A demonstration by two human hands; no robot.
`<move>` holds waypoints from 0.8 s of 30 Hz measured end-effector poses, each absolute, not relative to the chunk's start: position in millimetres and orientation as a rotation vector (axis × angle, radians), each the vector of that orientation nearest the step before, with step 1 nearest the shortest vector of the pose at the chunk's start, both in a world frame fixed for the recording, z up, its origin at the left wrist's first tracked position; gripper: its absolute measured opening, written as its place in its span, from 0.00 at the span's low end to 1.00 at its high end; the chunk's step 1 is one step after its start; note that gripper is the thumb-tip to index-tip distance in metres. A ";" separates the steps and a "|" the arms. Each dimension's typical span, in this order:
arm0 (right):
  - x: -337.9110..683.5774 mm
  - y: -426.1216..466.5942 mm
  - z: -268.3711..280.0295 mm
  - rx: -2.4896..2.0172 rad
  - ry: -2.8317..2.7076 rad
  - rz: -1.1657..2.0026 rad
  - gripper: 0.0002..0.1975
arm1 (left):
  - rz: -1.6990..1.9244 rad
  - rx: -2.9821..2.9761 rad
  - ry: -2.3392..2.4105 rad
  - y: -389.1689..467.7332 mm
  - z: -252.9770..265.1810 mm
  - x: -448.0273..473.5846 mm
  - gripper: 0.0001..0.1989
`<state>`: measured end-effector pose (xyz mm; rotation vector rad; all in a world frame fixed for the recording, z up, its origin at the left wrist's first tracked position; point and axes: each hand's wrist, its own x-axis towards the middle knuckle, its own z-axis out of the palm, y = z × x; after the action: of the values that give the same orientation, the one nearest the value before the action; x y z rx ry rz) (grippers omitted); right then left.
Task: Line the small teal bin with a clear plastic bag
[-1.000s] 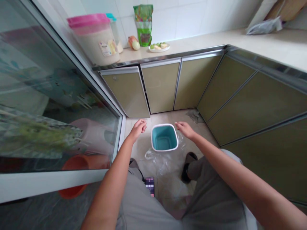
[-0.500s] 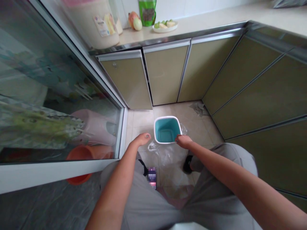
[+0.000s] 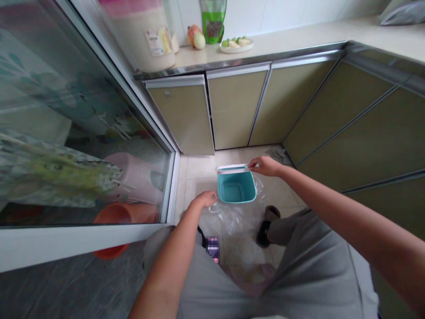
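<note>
A teal trash bin (image 3: 236, 188) stands on the floor between my feet and the cabinets, its inside bare. Its white rim ring (image 3: 229, 170) is tilted up along the far side, seen nearly edge-on. My right hand (image 3: 265, 166) pinches the right end of that ring. Just left of the bin, my left hand (image 3: 206, 199) hovers with fingers loosely curled and no object visible in it; whether it touches the bin wall is unclear. A crumpled clear plastic bag (image 3: 232, 221) lies on the floor around and in front of the bin.
Cabinets (image 3: 237, 106) line the back and right. On the counter (image 3: 282, 37) are a plate of fruit (image 3: 236, 45), a green pouch (image 3: 213, 22) and a large container (image 3: 142, 40). A glass door (image 3: 83, 110) bounds the left. A grey cloth (image 3: 280, 155) lies in the corner.
My right hand has moved up and away from me, raising the white ring, which sat flat around the bin's top before. My left hand has shifted slightly right and nearer to me.
</note>
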<state>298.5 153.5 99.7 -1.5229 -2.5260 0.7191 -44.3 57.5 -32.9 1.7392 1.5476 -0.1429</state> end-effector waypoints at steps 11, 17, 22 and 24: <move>271.6 246.9 100.2 -1.918 -1.753 0.856 0.17 | -0.234 1.724 1.571 49.5 -41.8 -41.1 0.14; 282.2 259.3 82.8 -1.952 -1.612 0.842 0.23 | -0.261 1.703 1.556 51.9 -45.7 -39.7 0.10; 286.5 259.9 83.1 -1.904 -1.603 0.910 0.22 | -0.282 1.670 1.575 53.7 -54.3 -37.0 0.08; 288.2 259.0 82.4 -1.886 -1.557 0.919 0.23 | -0.289 1.649 1.607 53.9 -60.1 -38.1 0.07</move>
<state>288.2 259.0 82.4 -1.8862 -1.5568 0.9193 -38.1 53.9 -60.1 1.6489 1.6067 -0.2892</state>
